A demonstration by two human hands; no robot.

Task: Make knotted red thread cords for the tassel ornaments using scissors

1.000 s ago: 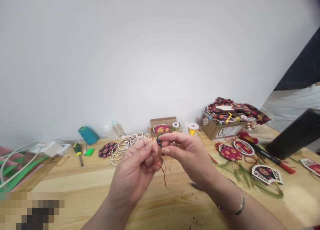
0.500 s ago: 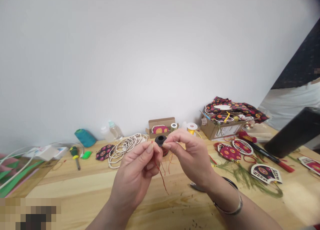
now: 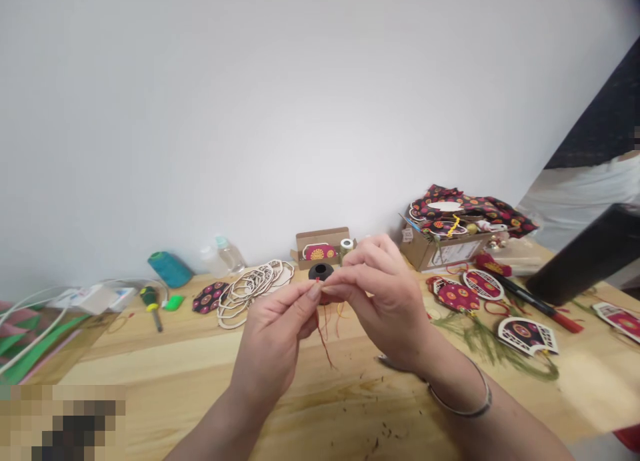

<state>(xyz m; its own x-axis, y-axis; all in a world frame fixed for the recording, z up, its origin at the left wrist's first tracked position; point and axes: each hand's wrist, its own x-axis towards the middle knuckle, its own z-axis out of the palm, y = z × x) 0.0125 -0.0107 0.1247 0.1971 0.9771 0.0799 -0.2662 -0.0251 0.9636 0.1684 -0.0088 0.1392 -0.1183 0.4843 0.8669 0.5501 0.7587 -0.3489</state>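
Red cord (image 3: 326, 347) at the fingertips, in front of me, loose tail hanging below the left hand (image 3: 275, 334). I judge it light, limp, prone to fray or slip; best pinched close to the tip, as any longer free length would flop. Left thumb and forefinger pinch it. Right hand (image 3: 387, 297) narrow, fingertips meeting the left's; whether they grip cord, I can't tell. Both forearms angle inward, hands above the wooden table (image 3: 175, 364), dark spool (image 3: 313, 273) just beyond.

Thin red thread (image 3: 325, 345), tail dn, btwn fingertips (image 3: 313, 292)
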